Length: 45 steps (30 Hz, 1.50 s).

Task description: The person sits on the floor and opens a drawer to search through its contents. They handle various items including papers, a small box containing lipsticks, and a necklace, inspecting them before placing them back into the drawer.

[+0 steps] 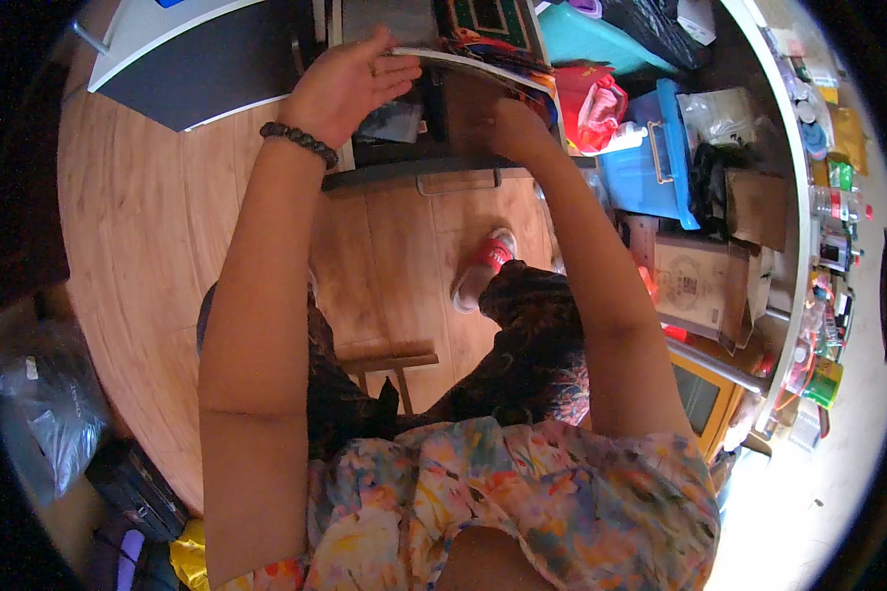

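Above a dark open drawer (394, 163), a thin, bowed magazine or booklet (478, 63) shows its pale edge and some colourful print. My left hand (350, 87), with a dark beaded bracelet on the wrist, has the left end between thumb and fingers; the fingers are fairly straight. Toward the right end is my right hand (522, 133), its fingers curled and partly lost in shadow against the magazine. Below the hands, a dark flat packet (392, 120) lies inside the drawer. More colourful printed items (488, 25) are just beyond the magazine.
On the right are a red bag (593, 103), a blue plastic box (650, 163) and a cardboard box (700, 286). Bottles and jars line a white surface at the far right. A dark-fronted cabinet (197, 74) stands at upper left. My legs and a red shoe (496, 254) are below the drawer.
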### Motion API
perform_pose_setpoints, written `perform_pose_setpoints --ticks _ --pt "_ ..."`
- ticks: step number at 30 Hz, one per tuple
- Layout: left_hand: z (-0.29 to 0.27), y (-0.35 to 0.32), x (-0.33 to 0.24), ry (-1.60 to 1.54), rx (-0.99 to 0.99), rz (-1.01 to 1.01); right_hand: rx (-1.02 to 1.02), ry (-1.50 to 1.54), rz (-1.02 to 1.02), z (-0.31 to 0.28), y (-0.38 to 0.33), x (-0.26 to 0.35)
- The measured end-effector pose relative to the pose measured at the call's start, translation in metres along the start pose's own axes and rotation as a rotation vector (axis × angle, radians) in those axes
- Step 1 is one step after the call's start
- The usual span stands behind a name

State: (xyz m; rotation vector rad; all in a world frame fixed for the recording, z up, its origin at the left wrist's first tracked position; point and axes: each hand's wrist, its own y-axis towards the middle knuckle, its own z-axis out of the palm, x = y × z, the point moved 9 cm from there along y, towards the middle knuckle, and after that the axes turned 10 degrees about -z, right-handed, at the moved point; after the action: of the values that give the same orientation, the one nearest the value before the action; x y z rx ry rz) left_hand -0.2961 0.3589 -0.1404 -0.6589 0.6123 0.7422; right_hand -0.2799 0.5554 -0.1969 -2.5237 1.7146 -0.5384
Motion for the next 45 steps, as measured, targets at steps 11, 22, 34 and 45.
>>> perform_pose_setpoints --ticks 11,22,34,45 --pt "0.001 -0.003 -0.001 -0.045 -0.012 0.003 0.145 0.48 -0.217 0.02 0.024 0.051" --pt "0.001 -0.002 0.001 -0.029 -0.044 -0.024 0.109 0.139 -0.379 0.03 0.033 0.064" --pt "0.001 -0.001 0.003 -0.023 0.011 -0.018 -0.309 0.399 -0.223 -0.008 0.011 0.032" --pt "0.0 -0.001 0.001 -0.024 0.014 0.001 -0.403 0.45 -0.24 -0.02 0.007 0.032"
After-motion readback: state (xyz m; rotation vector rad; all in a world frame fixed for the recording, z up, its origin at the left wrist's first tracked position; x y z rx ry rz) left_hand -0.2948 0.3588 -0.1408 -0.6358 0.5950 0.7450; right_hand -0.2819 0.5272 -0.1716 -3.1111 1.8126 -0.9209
